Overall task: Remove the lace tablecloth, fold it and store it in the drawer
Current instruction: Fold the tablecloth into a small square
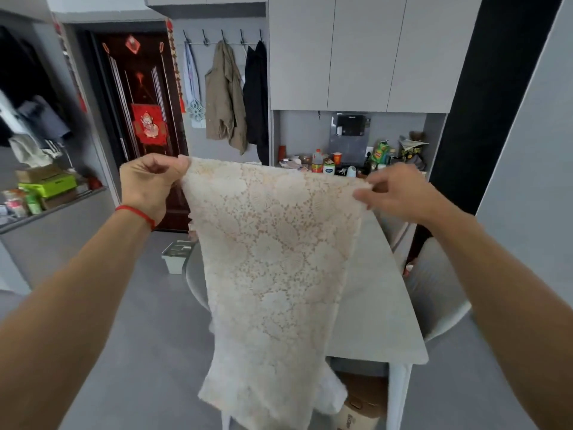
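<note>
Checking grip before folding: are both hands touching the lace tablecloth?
Touching. Head view: left hand and right hand each pinch a top corner of the lace tablecloth.

lace tablecloth [273,274] bottom cut off by lower edge, hiding table [378,305] behind

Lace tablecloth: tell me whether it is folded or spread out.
Off the table, not folded small: the lace tablecloth hangs as a long panel, left hand and right hand pinching its top corners. Doubling: cannot tell.
</note>
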The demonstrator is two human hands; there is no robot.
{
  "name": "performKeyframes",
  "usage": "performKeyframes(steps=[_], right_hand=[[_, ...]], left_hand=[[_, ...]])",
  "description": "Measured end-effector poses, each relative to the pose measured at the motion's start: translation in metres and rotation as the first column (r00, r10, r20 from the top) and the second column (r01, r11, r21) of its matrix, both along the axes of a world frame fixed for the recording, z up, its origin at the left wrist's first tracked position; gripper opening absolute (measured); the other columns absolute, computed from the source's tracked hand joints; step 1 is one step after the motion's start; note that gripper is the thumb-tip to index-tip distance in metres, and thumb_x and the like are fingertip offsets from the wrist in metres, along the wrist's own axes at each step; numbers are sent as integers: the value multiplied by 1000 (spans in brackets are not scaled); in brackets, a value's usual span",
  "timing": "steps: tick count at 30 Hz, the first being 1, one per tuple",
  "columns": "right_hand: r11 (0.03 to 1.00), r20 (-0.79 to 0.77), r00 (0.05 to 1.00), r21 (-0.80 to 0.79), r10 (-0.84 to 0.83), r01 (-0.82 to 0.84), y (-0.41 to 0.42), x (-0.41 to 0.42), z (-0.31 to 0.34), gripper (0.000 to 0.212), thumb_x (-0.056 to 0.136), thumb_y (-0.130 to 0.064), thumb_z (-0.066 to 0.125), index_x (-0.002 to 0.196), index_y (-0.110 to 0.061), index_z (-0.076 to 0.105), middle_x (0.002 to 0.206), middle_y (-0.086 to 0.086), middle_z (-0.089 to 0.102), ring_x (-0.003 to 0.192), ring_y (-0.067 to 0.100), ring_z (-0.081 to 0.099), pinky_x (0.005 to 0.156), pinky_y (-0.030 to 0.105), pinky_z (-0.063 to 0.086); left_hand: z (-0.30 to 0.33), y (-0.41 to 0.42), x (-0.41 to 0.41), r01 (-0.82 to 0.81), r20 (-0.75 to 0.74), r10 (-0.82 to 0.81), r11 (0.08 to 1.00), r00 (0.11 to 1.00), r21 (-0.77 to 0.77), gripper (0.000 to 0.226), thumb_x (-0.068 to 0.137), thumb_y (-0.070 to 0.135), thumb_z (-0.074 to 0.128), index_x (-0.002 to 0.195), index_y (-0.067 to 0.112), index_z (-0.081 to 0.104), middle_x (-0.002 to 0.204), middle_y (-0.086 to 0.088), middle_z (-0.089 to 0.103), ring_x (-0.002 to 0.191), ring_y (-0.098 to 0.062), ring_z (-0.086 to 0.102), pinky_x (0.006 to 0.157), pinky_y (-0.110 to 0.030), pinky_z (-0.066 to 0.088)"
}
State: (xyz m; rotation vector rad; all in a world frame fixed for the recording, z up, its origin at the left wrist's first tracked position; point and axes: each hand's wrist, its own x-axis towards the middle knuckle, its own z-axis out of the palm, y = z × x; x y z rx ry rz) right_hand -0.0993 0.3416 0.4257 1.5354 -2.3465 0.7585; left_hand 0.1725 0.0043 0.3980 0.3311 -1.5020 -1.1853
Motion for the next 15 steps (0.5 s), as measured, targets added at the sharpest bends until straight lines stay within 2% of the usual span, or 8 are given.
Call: performKeyframes(steps=[2, 5, 7, 9, 12, 15], right_hand=[[1000, -70, 997, 10, 17, -16, -2, 2, 17, 38, 97, -35, 70, 78, -1, 70, 72, 19, 67, 63, 30, 59, 62, 35, 46], [996, -99, 994, 72, 51, -44, -1, 3, 33, 28, 99, -33, 69, 93, -7, 76, 81, 13, 74, 76, 32, 68, 75, 48, 56], [996, -129, 991, 91, 32, -20, 0, -1, 38, 28, 99, -33, 69, 101, -7, 77, 85, 9, 76, 78, 25, 68, 78, 45, 58], [991, -152, 988, 135, 15, 5, -1, -5, 41, 27, 98, -32, 70, 106, -8, 79, 85, 5, 75, 75, 17, 65, 72, 35, 51], [993, -170, 985, 112, -25, 44, 0, -9, 42, 30, 97, -33, 71, 110, -6, 77, 86, 6, 70, 77, 23, 61, 72, 32, 42], [996, -205, 978, 67, -44, 58, 1, -7, 40, 32, 96, -33, 72, 109, -4, 77, 92, 11, 71, 80, 27, 59, 76, 32, 41]], left_hand=[[-16, -2, 1, -15, 32, 14, 999, 999, 38, 41, 88, 12, 80, 109, -20, 65, 74, 9, 79, 75, -15, 69, 81, -34, 58], [-34, 2, 2, 1, 36, -5, 992, 999, 127, 39, 90, 7, 77, 115, -20, 65, 76, 6, 79, 77, -20, 70, 71, -29, 60], [-41, 5, 0, 25, 32, -30, 987, 999, 159, 38, 90, 3, 75, 119, -18, 63, 74, 6, 79, 78, -19, 71, 77, -32, 61], [-43, 8, -3, 30, 34, -37, 983, 999, 182, 38, 90, 0, 74, 121, -18, 62, 73, 6, 79, 76, -16, 73, 81, -34, 62], [-42, 11, -7, 70, 25, -77, 976, 997, 207, 39, 89, 2, 76, 119, -20, 63, 74, 4, 80, 80, -22, 72, 84, -38, 62], [-43, 14, -9, 71, 9, -75, 972, 997, 225, 39, 89, 1, 76, 120, -20, 62, 77, 2, 79, 87, -24, 72, 88, -41, 62]])
